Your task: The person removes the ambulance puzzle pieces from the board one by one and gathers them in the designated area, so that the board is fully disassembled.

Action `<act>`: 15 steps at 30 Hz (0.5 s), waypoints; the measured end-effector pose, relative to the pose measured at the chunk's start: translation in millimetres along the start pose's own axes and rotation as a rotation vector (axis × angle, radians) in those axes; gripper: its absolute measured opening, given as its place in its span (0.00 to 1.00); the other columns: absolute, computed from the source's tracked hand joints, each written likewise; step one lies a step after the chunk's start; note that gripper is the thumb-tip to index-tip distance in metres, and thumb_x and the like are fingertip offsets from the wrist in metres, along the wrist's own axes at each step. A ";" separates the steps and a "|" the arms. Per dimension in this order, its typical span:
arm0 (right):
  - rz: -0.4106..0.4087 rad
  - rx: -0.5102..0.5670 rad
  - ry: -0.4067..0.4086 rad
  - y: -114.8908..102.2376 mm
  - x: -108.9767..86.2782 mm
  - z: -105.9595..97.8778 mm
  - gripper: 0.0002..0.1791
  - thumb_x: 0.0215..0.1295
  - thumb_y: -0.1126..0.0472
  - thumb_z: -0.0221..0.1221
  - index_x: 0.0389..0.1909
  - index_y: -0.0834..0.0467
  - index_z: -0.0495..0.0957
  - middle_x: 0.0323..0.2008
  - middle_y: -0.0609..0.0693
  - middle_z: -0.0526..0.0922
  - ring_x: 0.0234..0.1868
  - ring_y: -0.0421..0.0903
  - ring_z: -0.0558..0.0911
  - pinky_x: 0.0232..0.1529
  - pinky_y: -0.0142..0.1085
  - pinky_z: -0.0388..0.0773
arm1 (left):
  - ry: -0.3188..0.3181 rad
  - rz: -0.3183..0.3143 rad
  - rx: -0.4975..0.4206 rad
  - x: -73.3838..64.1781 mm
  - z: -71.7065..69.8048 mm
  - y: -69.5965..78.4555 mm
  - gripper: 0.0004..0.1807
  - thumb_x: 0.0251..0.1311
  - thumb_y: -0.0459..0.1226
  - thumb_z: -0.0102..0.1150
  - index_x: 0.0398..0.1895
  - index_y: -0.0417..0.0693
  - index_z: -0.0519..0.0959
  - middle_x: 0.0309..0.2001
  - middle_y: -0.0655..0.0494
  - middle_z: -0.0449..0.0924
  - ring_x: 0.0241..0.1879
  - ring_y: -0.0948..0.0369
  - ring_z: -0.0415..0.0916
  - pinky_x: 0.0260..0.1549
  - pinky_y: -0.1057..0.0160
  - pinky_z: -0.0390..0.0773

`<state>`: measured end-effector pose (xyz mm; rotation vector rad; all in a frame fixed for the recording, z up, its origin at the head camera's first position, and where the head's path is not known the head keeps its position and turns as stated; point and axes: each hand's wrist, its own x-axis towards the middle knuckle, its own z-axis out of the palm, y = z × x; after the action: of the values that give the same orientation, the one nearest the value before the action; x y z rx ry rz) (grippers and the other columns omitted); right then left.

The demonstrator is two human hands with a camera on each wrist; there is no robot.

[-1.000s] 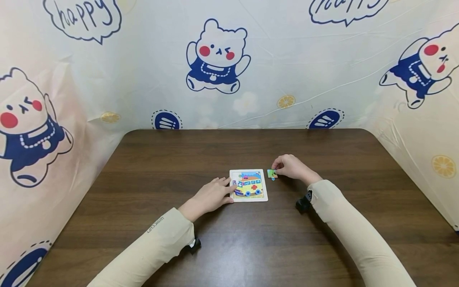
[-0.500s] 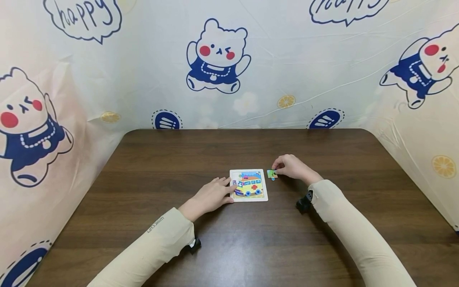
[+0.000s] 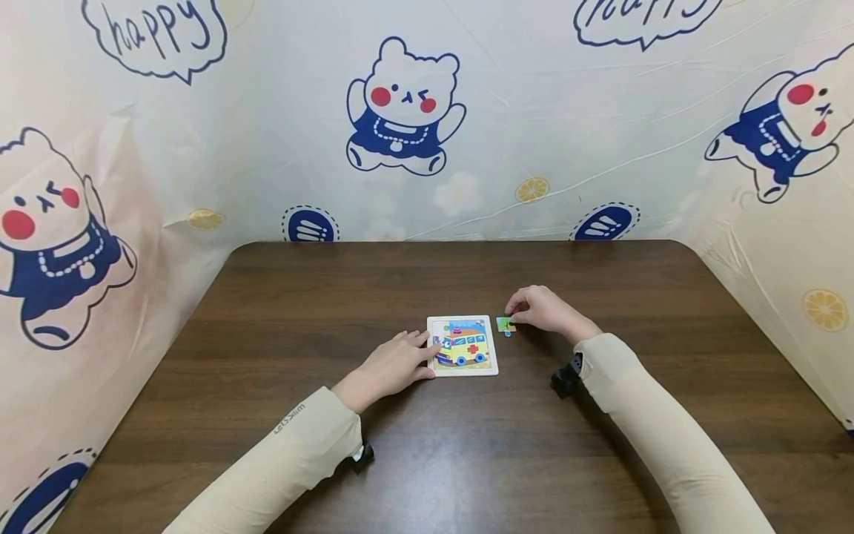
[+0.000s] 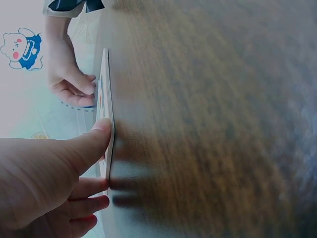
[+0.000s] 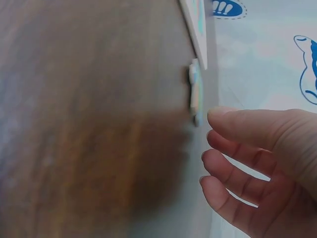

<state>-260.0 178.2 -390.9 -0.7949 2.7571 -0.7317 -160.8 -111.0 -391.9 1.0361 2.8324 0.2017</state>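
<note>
A white-framed jigsaw puzzle point(image 3: 462, 372) with a yellow ambulance picture lies flat on the table. At its left side rests my left hand point(image 3: 394, 365), fingers extended over the edge; in the left wrist view the thumb point(image 4: 94, 141) touches the frame's near edge. Just right of the puzzle lies a small green puzzle piece point(image 3: 503, 324) with a blue knob; I cannot tell whether it is a single piece. My right hand point(image 3: 543, 310) hovers at its right side, fingers loosely bent. The right wrist view shows a small gap between thumb point(image 5: 225, 119) and piece; the index fingertip's contact is hidden.
A dark brown wooden table point(image 3: 300, 297) extends around both hands. Behind it and at both sides hangs a pale cloth point(image 3: 267, 148) printed with cartoon bears. Black wrist cameras point(image 3: 565, 377) sit under the sleeves.
</note>
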 end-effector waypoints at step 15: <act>-0.024 0.041 0.012 -36.2 6.5 -6.8 0.10 0.57 0.66 0.62 0.41 0.63 0.80 0.37 0.52 0.80 0.37 0.47 0.75 0.42 0.40 0.76 | -0.001 -0.001 0.002 0.2 0.7 -0.3 0.26 0.61 0.46 0.55 0.61 0.43 0.71 0.61 0.38 0.64 0.62 0.46 0.61 0.61 0.51 0.57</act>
<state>-251.1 150.9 -367.0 -0.8192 2.7386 -0.7975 -161.0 -111.0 -392.6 1.0347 2.8328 0.1976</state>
